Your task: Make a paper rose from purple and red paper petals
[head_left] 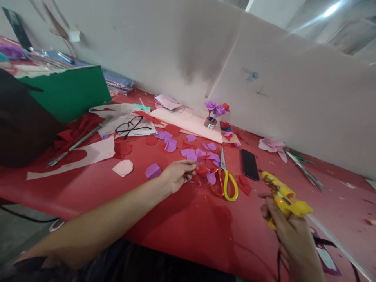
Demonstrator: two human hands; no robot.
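The left hand (179, 175) pinches a purple-and-red paper piece (201, 156) at its two o'clock; over at four I see the right hand (289, 226) gripping a yellow, brown-smudged glue gun (287, 194).

So on the table (182, 227) there's a phone (249, 164) just right of the scissors (223, 178), and the glue gun (283, 190) is up in the right hand (288, 225), further right again. Petals (170, 145) are scattered left of the scissors, all around the left hand (182, 172). Behind them, near the wall (164, 47), sits a pot (210, 124) with flowers (219, 110) in it. Glasses (129, 126) lie off to the left, box (73, 92) behind those.
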